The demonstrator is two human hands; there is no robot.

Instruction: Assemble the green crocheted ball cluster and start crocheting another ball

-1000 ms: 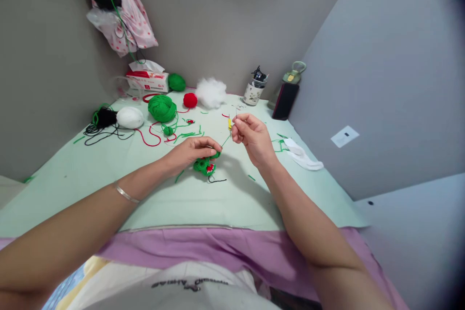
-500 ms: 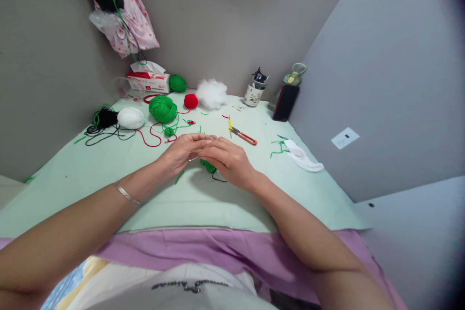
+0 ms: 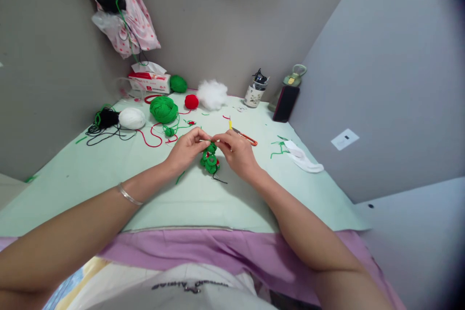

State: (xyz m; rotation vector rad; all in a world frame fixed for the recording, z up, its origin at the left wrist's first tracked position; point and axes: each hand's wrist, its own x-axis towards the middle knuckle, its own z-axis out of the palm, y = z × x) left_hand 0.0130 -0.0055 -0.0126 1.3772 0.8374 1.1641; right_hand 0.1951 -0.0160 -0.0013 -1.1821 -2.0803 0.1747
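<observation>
My left hand point(image 3: 188, 149) and my right hand point(image 3: 238, 154) meet fingertip to fingertip over the middle of the table. Both are closed in a pinch on the upper end of a green crocheted piece point(image 3: 210, 161) with red bits and round, looped parts. A thin black strand point(image 3: 220, 180) trails from its lower edge. Just past my right hand lie orange-handled thread snips point(image 3: 249, 138), partly covered by the hand, beside a small yellow-handled tool point(image 3: 230, 124). The exact spot between my fingertips is too small to make out.
To the left are green yarn point(image 3: 163, 109), white yarn point(image 3: 131, 118), black yarn point(image 3: 108, 118) and a red ball point(image 3: 191, 101). White stuffing point(image 3: 212, 95), a tissue box point(image 3: 149, 82), a pen jar point(image 3: 254, 95) and a phone point(image 3: 286, 103) stand behind. White cloth point(image 3: 303, 159) lies right.
My hands have drawn slightly apart and turned, uncovering the green crocheted piece below. The thin white or shiny item seen under my fingers earlier no longer shows.
</observation>
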